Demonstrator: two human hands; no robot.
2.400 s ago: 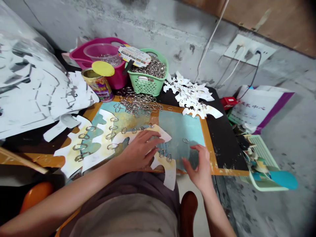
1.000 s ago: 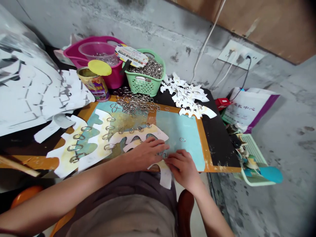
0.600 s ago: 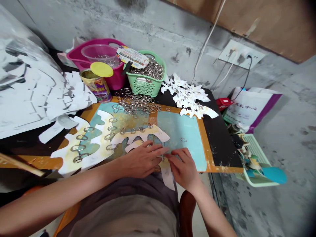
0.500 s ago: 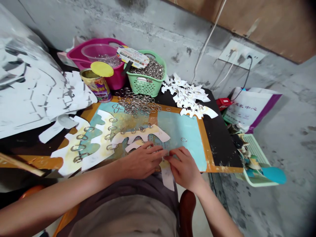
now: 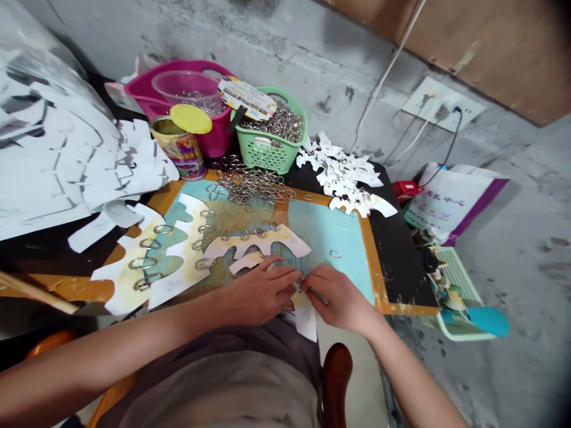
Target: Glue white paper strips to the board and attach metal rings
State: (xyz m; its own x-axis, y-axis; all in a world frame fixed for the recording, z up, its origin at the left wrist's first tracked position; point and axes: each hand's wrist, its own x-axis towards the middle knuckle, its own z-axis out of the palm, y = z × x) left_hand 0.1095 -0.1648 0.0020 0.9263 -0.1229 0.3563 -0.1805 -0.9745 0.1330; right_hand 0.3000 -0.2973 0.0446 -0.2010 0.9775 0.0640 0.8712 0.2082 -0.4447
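Observation:
My left hand [image 5: 263, 291] lies over a white notched strip, its fingers closed on it near the table's front edge. One end of this white notched strip [image 5: 306, 321] hangs down past the edge between my hands. With fingertips pinched, my right hand [image 5: 336, 294] meets the left at a small tab of the strip; a bit of metal shows there, mostly hidden. Just beyond lies another notched strip [image 5: 289, 239] with metal rings along its upper side. Two larger glue-stained strips with rings on their tabs, including a left strip [image 5: 125, 267], rest to the left.
A pile of metal rings [image 5: 254, 187] lies behind the strips, near a glue-smeared can [image 5: 185, 157]. A green basket [image 5: 267, 151] full of metal pieces and a magenta basket [image 5: 218, 134] stand at the wall. Finished-looking white pieces [image 5: 343, 172] are heaped right; one loose ring [image 5: 335, 254] lies nearby.
The view has shifted slightly. My hands stay together at the same tab, with the right fingers a little straighter and the strip's end hanging much as before.

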